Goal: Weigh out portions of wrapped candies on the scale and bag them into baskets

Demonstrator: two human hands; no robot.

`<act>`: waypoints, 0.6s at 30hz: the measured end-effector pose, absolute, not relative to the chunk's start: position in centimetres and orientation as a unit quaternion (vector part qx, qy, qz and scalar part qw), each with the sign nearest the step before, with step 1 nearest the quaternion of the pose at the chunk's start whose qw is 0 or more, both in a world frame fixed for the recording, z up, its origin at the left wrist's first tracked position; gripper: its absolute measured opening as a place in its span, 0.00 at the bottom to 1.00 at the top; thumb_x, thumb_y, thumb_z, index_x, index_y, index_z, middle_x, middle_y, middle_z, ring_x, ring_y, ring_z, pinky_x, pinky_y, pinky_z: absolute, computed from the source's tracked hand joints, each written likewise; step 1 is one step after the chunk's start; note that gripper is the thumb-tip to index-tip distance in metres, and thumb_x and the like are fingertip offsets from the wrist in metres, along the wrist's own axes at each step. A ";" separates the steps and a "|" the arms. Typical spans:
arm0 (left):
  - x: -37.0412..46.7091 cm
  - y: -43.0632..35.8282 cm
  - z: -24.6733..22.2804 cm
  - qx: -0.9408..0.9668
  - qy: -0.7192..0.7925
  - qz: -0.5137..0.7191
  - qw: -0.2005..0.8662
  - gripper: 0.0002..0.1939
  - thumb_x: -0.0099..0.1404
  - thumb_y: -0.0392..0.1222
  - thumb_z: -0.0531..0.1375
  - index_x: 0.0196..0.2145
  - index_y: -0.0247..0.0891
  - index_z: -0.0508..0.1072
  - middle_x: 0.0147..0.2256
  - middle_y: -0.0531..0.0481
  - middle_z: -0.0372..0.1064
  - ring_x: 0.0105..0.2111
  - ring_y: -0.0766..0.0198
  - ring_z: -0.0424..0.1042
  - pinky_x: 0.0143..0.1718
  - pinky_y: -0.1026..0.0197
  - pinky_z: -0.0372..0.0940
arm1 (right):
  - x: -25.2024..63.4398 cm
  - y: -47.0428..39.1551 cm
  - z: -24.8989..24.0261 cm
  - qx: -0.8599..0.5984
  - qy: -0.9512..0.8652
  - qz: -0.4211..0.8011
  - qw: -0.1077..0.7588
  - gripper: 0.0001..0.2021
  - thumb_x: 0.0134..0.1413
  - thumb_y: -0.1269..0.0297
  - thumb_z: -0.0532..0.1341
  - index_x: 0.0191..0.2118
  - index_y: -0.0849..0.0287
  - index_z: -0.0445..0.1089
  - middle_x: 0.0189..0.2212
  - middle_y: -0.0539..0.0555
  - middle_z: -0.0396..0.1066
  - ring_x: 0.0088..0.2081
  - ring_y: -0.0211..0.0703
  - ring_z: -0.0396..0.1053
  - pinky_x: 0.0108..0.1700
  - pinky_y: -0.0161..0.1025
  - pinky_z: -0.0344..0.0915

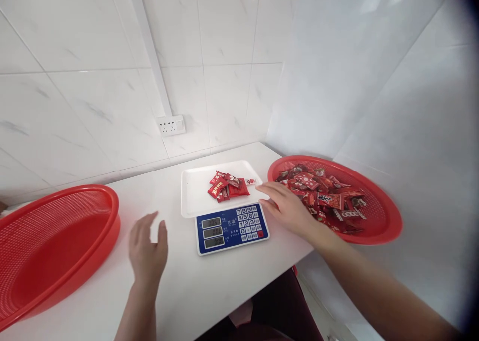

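Observation:
A digital scale (232,230) with a blue keypad panel stands on the white table, and its white tray (194,194) bears a small heap of red-wrapped snack packets (228,186). My right hand (286,206) reaches over the tray's right edge, fingers stretched and thumb apart. Its fingertips are close to a small white-and-red packet (251,181) at the heap's right side; whether they touch it I cannot tell. To the left of the scale, my left hand (147,246) hovers over the table, fingers apart and holding nothing.
At the right, a red plastic basket (389,226) holds many wrapped snacks (325,196). Another red basket (108,201) stands at the left, with no contents visible. Behind the table (179,291) rises a tiled wall with a power socket (171,125).

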State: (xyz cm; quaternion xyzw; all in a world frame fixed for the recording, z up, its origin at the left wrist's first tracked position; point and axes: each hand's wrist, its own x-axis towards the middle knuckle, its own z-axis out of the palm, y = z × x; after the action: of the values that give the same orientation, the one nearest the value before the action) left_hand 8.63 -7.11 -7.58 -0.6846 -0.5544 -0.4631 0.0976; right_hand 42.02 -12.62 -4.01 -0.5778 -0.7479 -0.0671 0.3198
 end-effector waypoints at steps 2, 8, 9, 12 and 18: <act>6.8 -7.4 -6.1 -0.646 -0.643 -0.397 0.110 0.24 0.65 0.50 0.50 0.53 0.32 0.64 0.50 0.35 0.66 0.54 0.48 0.63 0.55 0.42 0.56 | 40.9 -14.2 -6.0 -0.570 -0.716 -0.073 0.396 0.12 0.60 0.65 0.52 0.46 0.54 0.69 0.40 0.56 0.73 0.42 0.46 0.70 0.45 0.45 0.67; 3.1 -7.6 -5.2 -0.640 -0.731 -0.218 0.097 0.31 0.65 0.55 0.44 0.60 0.34 0.55 0.54 0.36 0.63 0.55 0.43 0.58 0.54 0.40 0.54 | 40.9 -16.7 -13.3 -0.659 -0.571 0.032 0.488 0.14 0.59 0.58 0.52 0.44 0.58 0.68 0.35 0.57 0.73 0.33 0.44 0.72 0.32 0.40 0.70; 3.0 -7.4 -5.2 -0.637 -0.735 -0.212 0.094 0.31 0.65 0.55 0.44 0.60 0.35 0.55 0.54 0.37 0.63 0.55 0.42 0.58 0.53 0.39 0.55 | 41.0 -16.6 -14.3 -0.676 -0.548 0.056 0.490 0.15 0.58 0.57 0.52 0.44 0.59 0.68 0.36 0.58 0.73 0.33 0.45 0.72 0.32 0.40 0.70; 3.3 -6.9 -4.9 -0.615 -0.754 -0.220 0.077 0.30 0.65 0.55 0.44 0.60 0.36 0.56 0.55 0.38 0.62 0.55 0.40 0.57 0.50 0.37 0.56 | 40.9 -15.9 -16.3 -0.686 -0.514 0.104 0.504 0.18 0.57 0.54 0.52 0.47 0.59 0.66 0.41 0.60 0.70 0.40 0.47 0.71 0.38 0.44 0.71; 5.1 -6.2 -5.1 -0.637 -0.719 -0.276 -0.018 0.27 0.64 0.53 0.46 0.55 0.34 0.62 0.49 0.37 0.67 0.47 0.46 0.66 0.41 0.49 0.65 | 40.9 -14.9 -18.0 -0.682 -0.475 0.178 0.527 0.24 0.56 0.51 0.51 0.53 0.61 0.62 0.51 0.64 0.66 0.52 0.52 0.65 0.52 0.52 0.63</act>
State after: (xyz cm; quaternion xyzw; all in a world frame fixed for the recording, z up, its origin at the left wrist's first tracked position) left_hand 5.09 -6.19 -5.11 -0.6374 -0.7193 -0.2756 -0.0181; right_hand 40.94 -14.94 -18.04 -0.6820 -0.4750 0.1784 0.5267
